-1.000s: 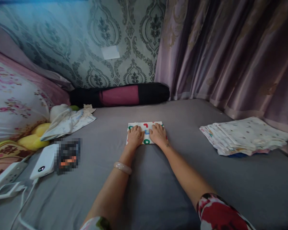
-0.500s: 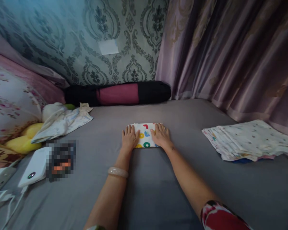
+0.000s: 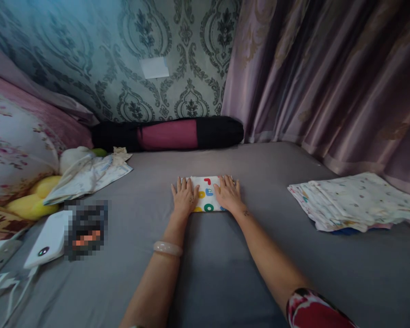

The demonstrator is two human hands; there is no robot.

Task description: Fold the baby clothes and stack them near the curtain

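A folded white cloth (image 3: 208, 195) with colourful printed shapes lies flat on the grey bed sheet (image 3: 212, 264). My left hand (image 3: 185, 197) rests on its left side, fingers spread and pointing away from me. On the opposite side my right hand (image 3: 228, 193) lies flat, its fingers also stretched out. Both palms touch the cloth and cover its left and right edges; the printed middle shows between my thumbs. A pale bangle (image 3: 168, 248) circles my left wrist.
To the right lies a stack of folded patterned cloths (image 3: 355, 200). On the left are a loose cloth (image 3: 92, 175), a yellow plush toy (image 3: 37, 198), a white power bank (image 3: 49, 239) and a power strip (image 3: 2, 257) with cables. A black-and-maroon roll (image 3: 167, 135) lies against the wall.
The fingers of both hands have spread slightly wider on the cloth. The cloth and my arms stay almost where they were.
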